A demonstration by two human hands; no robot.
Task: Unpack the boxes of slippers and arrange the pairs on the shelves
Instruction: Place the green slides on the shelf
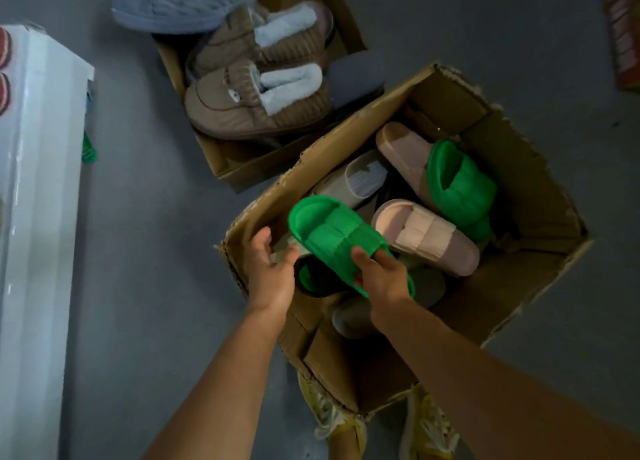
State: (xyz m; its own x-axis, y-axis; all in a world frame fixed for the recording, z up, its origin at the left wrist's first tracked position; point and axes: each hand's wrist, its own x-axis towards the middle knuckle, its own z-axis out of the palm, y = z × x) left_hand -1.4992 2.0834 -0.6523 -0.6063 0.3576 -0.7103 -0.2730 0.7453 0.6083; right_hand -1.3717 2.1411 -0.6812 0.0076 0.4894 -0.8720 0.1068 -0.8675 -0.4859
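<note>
The right hand (382,276) curls its fingers (362,257) round the toe end of a bright green puffy foam slide slipper (329,238), which looks light, squashy and easy to lift. At nine o'clock the left hand (273,269) touches its edge, fingers loosely bent. At two o'clock its twin green slipper (460,186) lies in the torn brown cardboard box (540,196)
</note>
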